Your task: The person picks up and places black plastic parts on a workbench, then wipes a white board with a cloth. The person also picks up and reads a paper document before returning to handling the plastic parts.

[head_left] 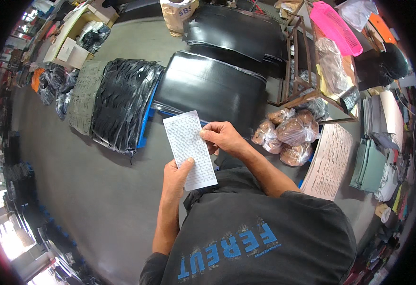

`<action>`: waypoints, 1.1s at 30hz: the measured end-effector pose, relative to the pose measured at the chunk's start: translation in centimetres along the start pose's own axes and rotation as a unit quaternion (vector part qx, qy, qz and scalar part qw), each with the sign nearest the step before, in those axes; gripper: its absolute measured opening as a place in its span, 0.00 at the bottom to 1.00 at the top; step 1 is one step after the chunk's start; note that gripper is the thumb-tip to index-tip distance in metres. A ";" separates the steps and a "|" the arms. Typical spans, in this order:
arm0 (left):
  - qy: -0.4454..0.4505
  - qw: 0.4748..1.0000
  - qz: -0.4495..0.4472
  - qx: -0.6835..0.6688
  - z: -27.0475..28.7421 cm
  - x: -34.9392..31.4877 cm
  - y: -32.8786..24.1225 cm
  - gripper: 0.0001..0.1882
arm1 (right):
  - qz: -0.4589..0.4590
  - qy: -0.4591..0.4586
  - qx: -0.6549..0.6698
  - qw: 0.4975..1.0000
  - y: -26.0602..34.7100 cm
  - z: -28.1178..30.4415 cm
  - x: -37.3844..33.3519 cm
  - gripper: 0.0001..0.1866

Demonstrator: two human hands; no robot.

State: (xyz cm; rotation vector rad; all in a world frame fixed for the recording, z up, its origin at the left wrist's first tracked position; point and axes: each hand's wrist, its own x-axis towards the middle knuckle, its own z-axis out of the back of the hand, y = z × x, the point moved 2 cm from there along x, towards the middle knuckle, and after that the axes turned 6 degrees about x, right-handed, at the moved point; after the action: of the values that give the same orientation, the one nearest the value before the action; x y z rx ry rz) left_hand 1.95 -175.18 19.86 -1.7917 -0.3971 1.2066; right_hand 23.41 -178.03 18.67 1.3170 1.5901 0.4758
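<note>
A long white paper sheet (189,142), printed with a ruled table, is held up in front of my body, slightly tilted. My left hand (175,176) pinches its lower left edge, with the thumb on the printed face and the fingers behind. Farther up, my right hand (222,137) grips the right edge between thumb and fingers; its fingertips are partly hidden by the paper. Just beyond the sheet lies a stack of glossy black sheets (212,85) on a blue pallet.
Left of that stack stand slit black sheets (122,102) and slit grey sheets (85,97). On the right are several clear bags of brown pieces (297,128), a rusty metal-framed table (322,97) with a pink basket (336,28), and a cut-out pale sheet (329,161). Farther back stands a paper sack (177,16).
</note>
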 end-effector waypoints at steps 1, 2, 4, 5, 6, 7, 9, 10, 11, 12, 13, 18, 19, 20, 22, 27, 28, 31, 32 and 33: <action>-0.004 1.000 0.002 0.005 0.1 1.1 -1.0 0.18 | 0.001 0.002 -0.003 1.000 0.9 0.2 1.2 0.13; -0.003 1.000 0.003 0.010 0.1 2.1 -1.9 0.18 | 0.001 0.003 -0.005 1.000 1.8 0.4 2.2 0.13; 0.004 1.000 0.003 0.009 0.1 4.0 -3.7 0.18 | 0.005 0.006 -0.007 1.000 3.2 1.0 4.3 0.13; 0.002 1.000 0.007 0.012 0.1 5.0 -4.5 0.19 | 0.009 0.010 -0.006 1.000 3.8 1.1 5.4 0.13; 0.000 1.000 0.011 0.014 0.3 5.9 -5.3 0.19 | 0.013 0.014 -0.006 1.000 4.3 1.3 6.5 0.13; 0.000 1.000 0.012 0.009 0.3 6.7 -6.0 0.19 | 0.010 0.017 -0.004 1.000 4.8 1.6 7.5 0.13; -0.010 1.000 0.008 0.022 0.4 8.3 -7.1 0.20 | -0.001 0.025 -0.002 1.000 5.6 1.9 9.3 0.14; -0.010 1.000 0.004 0.019 0.4 8.9 -7.7 0.20 | 0.002 0.028 -0.004 1.000 6.0 2.0 10.2 0.14; -0.018 0.999 0.009 0.025 0.6 9.3 -8.1 0.20 | -0.001 0.028 -0.007 1.000 6.4 2.1 10.9 0.14; -0.022 0.999 0.011 0.026 0.7 9.8 -8.5 0.20 | -0.009 0.027 -0.011 1.000 6.7 2.1 11.6 0.14; -0.025 0.999 0.012 0.026 0.8 10.3 -8.9 0.20 | -0.007 0.030 -0.011 0.999 7.0 2.1 12.1 0.13; -0.035 0.999 0.006 0.007 1.5 11.8 -10.1 0.19 | -0.029 0.044 -0.005 0.999 8.0 1.6 14.7 0.13; -0.033 0.999 0.007 -0.005 1.7 12.0 -10.2 0.19 | -0.027 0.046 -0.003 0.999 8.1 1.5 15.1 0.12; -0.039 0.999 0.009 -0.003 2.0 12.1 -10.2 0.19 | -0.031 0.046 -0.001 0.998 8.1 1.3 15.5 0.12; -0.044 0.999 0.009 -0.019 2.5 12.3 -10.2 0.20 | -0.037 0.051 0.001 0.998 8.2 0.8 16.3 0.12; -0.057 0.998 0.011 -0.026 4.0 12.3 -10.5 0.20 | -0.043 0.068 -0.008 0.997 8.3 -0.7 17.8 0.11; -0.055 0.998 0.012 -0.035 4.3 12.4 -10.6 0.20 | -0.046 0.066 -0.017 0.997 8.4 -0.9 18.0 0.11; -0.066 0.997 0.010 -0.034 5.0 12.4 -10.6 0.21 | -0.046 0.074 -0.023 0.996 8.4 -1.6 18.6 0.12; -0.066 0.997 0.012 -0.038 5.2 12.4 -10.6 0.20 | -0.046 0.077 -0.023 0.996 8.4 -1.8 18.8 0.12; -0.066 0.997 0.013 -0.042 5.4 12.4 -10.5 0.20 | -0.055 0.076 -0.027 0.995 8.3 -2.0 19.0 0.12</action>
State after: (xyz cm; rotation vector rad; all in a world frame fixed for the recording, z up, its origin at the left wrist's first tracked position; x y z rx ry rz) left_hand 5.32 -158.45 20.92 -1.7987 -0.5083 1.3499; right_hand 27.21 -157.59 17.95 1.1683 1.7528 0.5573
